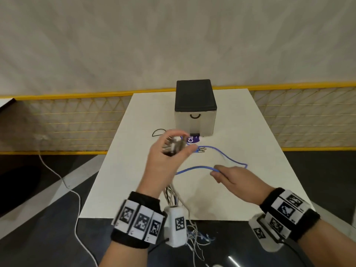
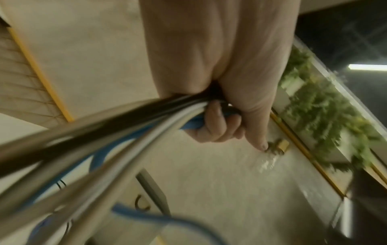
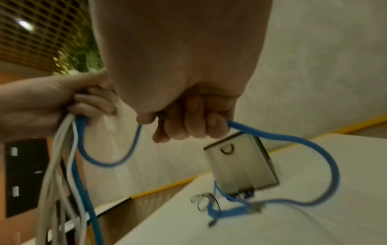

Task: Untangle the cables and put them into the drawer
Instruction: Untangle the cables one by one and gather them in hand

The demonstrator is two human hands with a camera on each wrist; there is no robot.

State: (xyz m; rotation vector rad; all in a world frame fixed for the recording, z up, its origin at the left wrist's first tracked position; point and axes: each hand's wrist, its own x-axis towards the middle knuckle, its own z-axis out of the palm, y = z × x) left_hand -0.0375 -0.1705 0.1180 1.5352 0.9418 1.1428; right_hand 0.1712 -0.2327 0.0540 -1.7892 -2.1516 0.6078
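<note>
Both hands are busy: left hand [image 1: 169, 151] grips the cable bundle [image 2: 130, 126], right hand [image 1: 234, 177] pinches the blue cable [image 1: 194, 168] above the desk [image 1: 250, 132]. Drawer [image 1: 195, 122] shut (nothing stored yet).

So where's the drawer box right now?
In the head view, the drawer box stands shut at the table's far middle, beyond both hands, with blue cable lying before it.

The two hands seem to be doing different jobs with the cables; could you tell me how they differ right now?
The left hand is raised above the table and grips a whole bundle of cables, white, dark and blue; the right hand sits lower and holds only the blue cable. The bundle hangs down past the table's near edge, while the blue cable loops across the tabletop. Both hands are curled around cable.
</note>
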